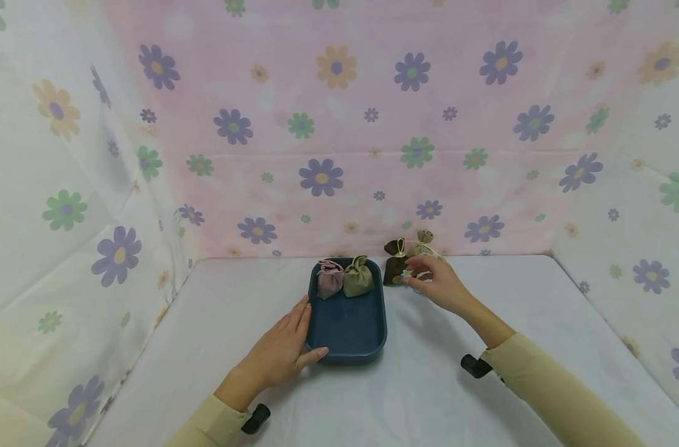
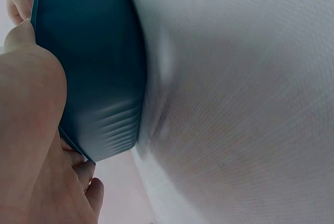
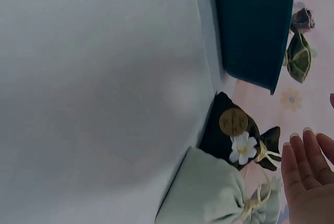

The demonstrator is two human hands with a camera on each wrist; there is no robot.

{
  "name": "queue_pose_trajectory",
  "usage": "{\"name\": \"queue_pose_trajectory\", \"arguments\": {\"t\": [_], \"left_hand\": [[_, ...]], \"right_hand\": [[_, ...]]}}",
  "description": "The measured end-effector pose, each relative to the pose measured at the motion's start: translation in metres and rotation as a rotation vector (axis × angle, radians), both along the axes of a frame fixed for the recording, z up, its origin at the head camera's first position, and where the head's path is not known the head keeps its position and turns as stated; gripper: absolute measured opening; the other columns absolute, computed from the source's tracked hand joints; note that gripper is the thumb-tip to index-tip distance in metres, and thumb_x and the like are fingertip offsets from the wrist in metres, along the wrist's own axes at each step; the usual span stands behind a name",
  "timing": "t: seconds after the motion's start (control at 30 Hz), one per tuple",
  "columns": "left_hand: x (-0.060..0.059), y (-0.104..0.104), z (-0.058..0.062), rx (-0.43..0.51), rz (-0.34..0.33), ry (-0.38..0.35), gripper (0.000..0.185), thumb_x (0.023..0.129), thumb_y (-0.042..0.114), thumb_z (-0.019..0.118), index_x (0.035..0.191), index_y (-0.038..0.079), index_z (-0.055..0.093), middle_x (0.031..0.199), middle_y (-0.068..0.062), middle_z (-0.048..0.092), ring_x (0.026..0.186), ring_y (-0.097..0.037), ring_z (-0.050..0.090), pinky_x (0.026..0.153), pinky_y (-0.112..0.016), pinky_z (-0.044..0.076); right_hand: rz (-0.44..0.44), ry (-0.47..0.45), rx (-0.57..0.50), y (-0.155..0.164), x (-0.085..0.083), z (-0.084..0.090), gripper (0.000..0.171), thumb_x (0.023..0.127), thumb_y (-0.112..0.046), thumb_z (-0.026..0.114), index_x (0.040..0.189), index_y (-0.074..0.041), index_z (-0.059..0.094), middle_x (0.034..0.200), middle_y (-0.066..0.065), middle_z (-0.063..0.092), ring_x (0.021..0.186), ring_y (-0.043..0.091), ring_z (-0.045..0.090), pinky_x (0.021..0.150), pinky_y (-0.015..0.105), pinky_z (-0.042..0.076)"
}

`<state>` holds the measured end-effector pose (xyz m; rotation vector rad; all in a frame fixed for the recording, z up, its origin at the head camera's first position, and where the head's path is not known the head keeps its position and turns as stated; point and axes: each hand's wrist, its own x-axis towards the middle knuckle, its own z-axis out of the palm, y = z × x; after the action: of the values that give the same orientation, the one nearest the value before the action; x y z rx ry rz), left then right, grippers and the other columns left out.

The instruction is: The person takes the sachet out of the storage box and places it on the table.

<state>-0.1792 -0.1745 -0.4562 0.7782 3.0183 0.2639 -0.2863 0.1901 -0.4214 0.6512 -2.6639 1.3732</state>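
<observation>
Head view: right hand (image 1: 439, 282), thumb and fingers apart, mostly hides pale pouch (image 3: 206, 190) (right wrist view bares it, cropped); left hand (image 1: 275, 349), fingers straight, touches tray (image 1: 347, 329).

Nothing legible; round brown tag (image 3: 233, 122) on dark drawstring pouch (image 3: 213, 136), next to white flower (image 3: 243, 148), bears small dark characters, too blurred in right wrist view to make out
</observation>
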Motion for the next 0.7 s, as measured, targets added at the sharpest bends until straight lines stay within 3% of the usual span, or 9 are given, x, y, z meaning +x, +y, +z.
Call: {"name": "queue_pose_trajectory", "arguments": {"t": [0.33, 0.7], "left_hand": [[-0.001, 0.0, -0.002, 0.001, -0.002, 0.022, 0.099, 0.101, 0.068, 0.043, 0.16, -0.008, 0.018, 0.17, -0.022, 0.007, 0.156, -0.033, 0.017, 0.123, -0.048, 0.027], [-0.001, -0.001, -0.002, -0.004, -0.011, 0.038, 0.102, 0.1, 0.072, 0.037, 0.16, -0.008, 0.018, 0.169, -0.023, 0.008, 0.156, -0.034, 0.019, 0.123, -0.047, 0.028]], "right_hand": [[0.034, 0.017, -0.007, -0.027, -0.01, -0.008, 0.043, 0.094, -0.01, 0.074, 0.131, 0.009, 0.061, 0.122, 0.024, 0.066, 0.106, 0.036, 0.067, 0.09, 0.046, 0.058], [0.006, -0.057, 0.011, -0.058, -0.024, -0.013, 0.049, 0.098, -0.018, 0.07, 0.139, 0.006, 0.056, 0.129, 0.023, 0.064, 0.111, 0.035, 0.066, 0.093, 0.045, 0.057]]}}
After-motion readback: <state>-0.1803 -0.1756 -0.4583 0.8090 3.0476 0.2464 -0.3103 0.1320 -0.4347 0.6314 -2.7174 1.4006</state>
